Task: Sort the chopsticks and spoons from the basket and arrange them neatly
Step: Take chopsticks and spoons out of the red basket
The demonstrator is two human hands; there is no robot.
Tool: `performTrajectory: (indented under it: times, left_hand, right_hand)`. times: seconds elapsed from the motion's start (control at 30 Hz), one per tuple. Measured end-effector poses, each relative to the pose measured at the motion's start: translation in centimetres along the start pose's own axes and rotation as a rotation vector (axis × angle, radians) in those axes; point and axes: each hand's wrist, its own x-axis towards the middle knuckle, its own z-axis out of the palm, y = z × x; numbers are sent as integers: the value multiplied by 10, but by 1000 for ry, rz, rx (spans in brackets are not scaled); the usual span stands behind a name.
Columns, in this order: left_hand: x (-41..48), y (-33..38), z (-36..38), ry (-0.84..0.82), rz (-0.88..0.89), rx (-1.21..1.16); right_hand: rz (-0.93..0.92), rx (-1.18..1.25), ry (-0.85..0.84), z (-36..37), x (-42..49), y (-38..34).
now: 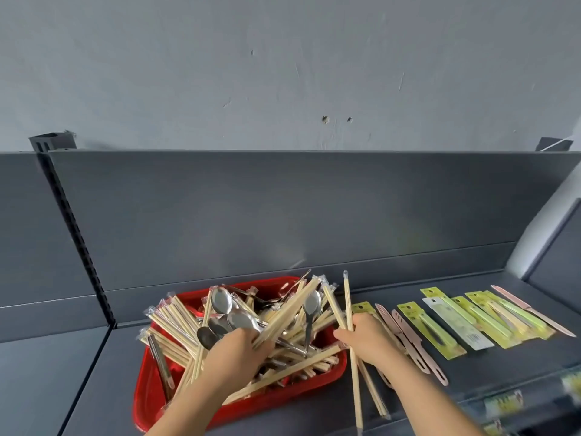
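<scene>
Grey metal shelf under a scuffed grey wall, that's our workspace. Our right hand, lower centre-right, is clamped round a few wrapped chopsticks near their middle. They stick up toward the back panel and down past the wrist, just off the right rim of the red basket. Our left hand, lower centre, has its fingers curled round a fanned bunch of more sticks right above the heap, with spoons poking up just left of it. Everything else sits tangled in the basket, sticks and spoons crossing every which way. Our guess on handling: the sticks are light and stiff but the plastic sleeves look slick, so grab a bunch mid-length and square the ends rather than pinch one tip. Spoons should be heavier and smooth; take them by the handle, though most handles are buried. Further right lie yellow-green packets and pink knives in a row.
</scene>
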Motion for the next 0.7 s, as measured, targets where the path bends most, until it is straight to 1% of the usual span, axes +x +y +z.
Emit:
performTrajectory:
  times: [0.07,0.13,0.27,0.4,0.47,0.5,0.63,0.7]
  left_hand:
    - [-3,2,3,-19,13,-4]
    - [-5,3,6,-46,14,-12]
    - [-9,1,10,-25,-17,-28]
    - [-10,-3,9,-31,-58,-75]
    - [-10,-4,8,-33,-63,-82]
    - [-10,-4,8,-37,-67,-104]
    - [-11,-1,5,-51,-61,-245]
    - [-9,0,0,-37,-47,-269]
  right_hand:
    - [-21,12,-31,-3,-3,-1]
    - [-52,32,-117,-6,-8,-3]
    - [-108,43,-242,-10,-14,-4]
    - [-112,9,-310,-13,-16,-2]
    - [-131,-2,-296,-13,-16,-3]
    - [-142,31,-265,-13,-16,-4]
    - [-135,284,-83,-19,-14,-7]
    - [-106,404,-31,-24,-12,-12]
